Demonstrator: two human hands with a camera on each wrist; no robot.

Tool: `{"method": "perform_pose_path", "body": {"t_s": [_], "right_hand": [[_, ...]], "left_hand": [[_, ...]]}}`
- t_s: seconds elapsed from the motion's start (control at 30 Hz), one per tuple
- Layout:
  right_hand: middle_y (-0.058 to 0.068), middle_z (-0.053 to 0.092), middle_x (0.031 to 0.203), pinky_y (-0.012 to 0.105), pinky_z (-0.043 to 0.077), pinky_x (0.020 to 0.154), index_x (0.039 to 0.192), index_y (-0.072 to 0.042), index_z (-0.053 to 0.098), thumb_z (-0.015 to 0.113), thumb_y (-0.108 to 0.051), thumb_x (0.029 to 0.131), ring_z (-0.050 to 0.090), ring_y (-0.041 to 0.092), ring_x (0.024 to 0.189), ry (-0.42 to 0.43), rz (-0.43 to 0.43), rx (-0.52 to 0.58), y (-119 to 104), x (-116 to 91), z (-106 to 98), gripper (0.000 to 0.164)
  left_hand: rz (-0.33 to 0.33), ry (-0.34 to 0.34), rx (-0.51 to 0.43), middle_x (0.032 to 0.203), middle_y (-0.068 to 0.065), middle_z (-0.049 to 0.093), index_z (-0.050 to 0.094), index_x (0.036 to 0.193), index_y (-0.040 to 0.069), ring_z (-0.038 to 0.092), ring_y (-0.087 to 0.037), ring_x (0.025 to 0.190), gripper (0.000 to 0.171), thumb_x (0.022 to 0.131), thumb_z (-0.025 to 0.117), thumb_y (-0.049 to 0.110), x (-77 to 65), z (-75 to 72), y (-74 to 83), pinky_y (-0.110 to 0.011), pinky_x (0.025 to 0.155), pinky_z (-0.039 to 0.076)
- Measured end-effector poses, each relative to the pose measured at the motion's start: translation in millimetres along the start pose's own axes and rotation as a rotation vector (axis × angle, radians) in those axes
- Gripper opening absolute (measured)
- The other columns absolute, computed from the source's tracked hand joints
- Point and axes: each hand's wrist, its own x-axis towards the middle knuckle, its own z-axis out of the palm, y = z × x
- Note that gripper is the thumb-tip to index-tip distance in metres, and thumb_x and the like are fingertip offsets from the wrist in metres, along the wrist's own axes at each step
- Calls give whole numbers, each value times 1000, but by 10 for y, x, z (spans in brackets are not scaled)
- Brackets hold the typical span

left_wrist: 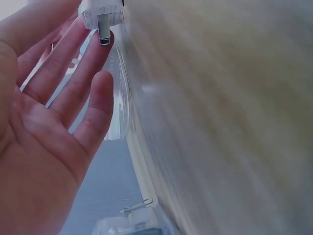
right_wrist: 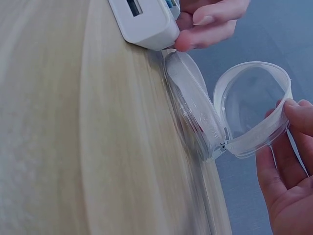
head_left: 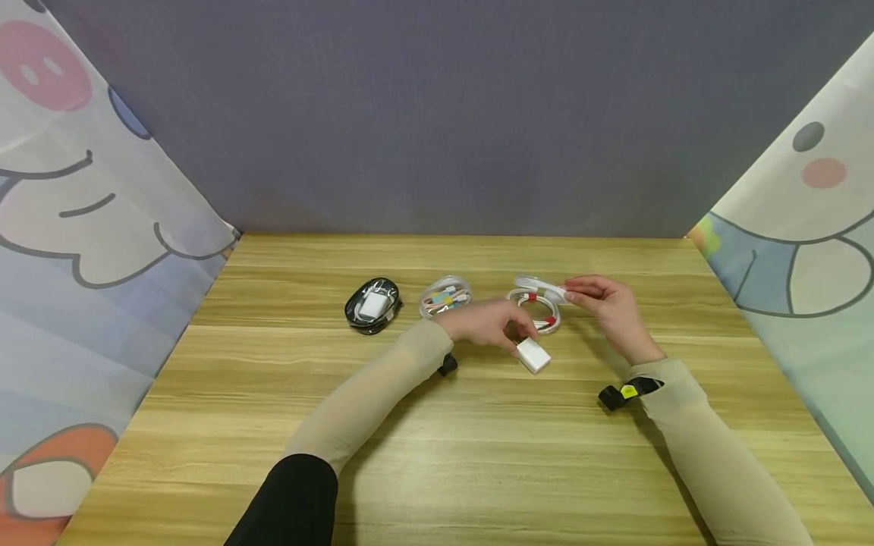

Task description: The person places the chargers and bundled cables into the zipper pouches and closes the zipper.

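Observation:
My left hand (head_left: 486, 321) pinches a white plug-in charger (head_left: 533, 355) by one end, just above the table. A metal prong shows on the charger in the left wrist view, and its slot faces the right wrist camera. My right hand (head_left: 612, 311) pinches the raised lid (right_wrist: 252, 105) of a clear round zip pouch (right_wrist: 188, 85) by its rim. This pouch stands open, hinged near the zip pull. Inside it, a coiled white cable (head_left: 551, 327) with red bands shows in the head view. The charger is in front of the pouch, apart from it.
To the left lies a second clear round pouch (head_left: 445, 293) with pale cables and blue and yellow bits inside. Farther left is a black-rimmed round pouch (head_left: 372, 305) holding a white charger. A grey panel (head_left: 437, 121) stands along the wooden table's (head_left: 478, 455) back edge.

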Motion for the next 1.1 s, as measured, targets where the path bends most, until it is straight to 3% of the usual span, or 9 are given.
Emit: {"method": "perform_pose_path", "body": {"t_s": [0.2,0.53,0.77,1.1], "right_hand": [[-6,75,98,18,53,81,117,14,64,66,5,93,69,4,94,6,2,-77,36,12,-7,26],[-7,75,100,18,53,81,117,13,65,67,3,93,68,3,94,-6,3,-119,17,3,-1,26],[-8,75,99,18,53,80,117,14,65,66,6,92,67,1,93,-21,-1,-135,17,2,2,26],[-8,75,99,19,54,80,118,15,64,65,6,93,68,3,93,-30,6,-118,5,-8,6,26]], "left_hand": [[-19,-3,33,106,4,68,73,115,11,64,-9,96,34,83,81,7,-9,13,-30,-18,84,49],[-62,-28,181,100,7,67,73,116,14,60,-5,91,36,82,84,14,26,27,21,-17,79,47],[-49,6,94,105,5,68,74,116,10,62,-5,93,35,82,83,10,-12,7,11,-17,81,49],[-44,111,16,116,1,66,73,117,10,61,-8,99,33,85,81,12,-41,-67,-15,-18,82,50]]}}
